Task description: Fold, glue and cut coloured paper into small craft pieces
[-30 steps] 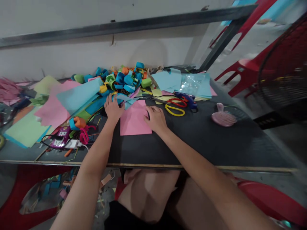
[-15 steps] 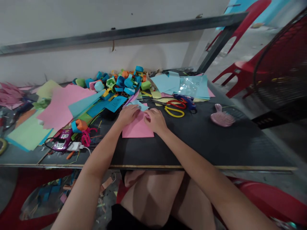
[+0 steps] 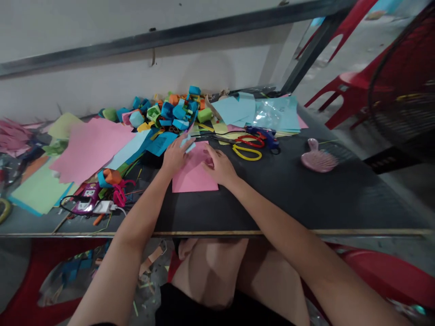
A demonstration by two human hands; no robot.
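Observation:
A sheet of pink paper point(image 3: 193, 180) lies on the dark table in front of me, between my hands. At its upper left my left hand point(image 3: 175, 155) holds a small light-blue paper piece point(image 3: 189, 144), which shows among its fingers. My right hand point(image 3: 220, 166) rests over the right side of the pink sheet, thumb and fingers apart, with nothing in its grasp. Just beyond it are scissors with a yellow handle point(image 3: 247, 154) and a red handle point(image 3: 251, 139).
Folded colored paper pieces point(image 3: 173, 111) are heaped at the back. Pink sheets point(image 3: 91, 147), a purple device point(image 3: 86, 199) and a white plug point(image 3: 103, 207) lie leftward. Light-blue sheets point(image 3: 234, 110) sit behind the scissors. A pink hairbrush point(image 3: 319, 160) and a fan point(image 3: 404, 99) are rightward.
My left hand has shifted left with the light-blue piece, uncovering more of the pink sheet. My right hand's fingers have spread from a pinch at the pink paper. The view has tilted slightly.

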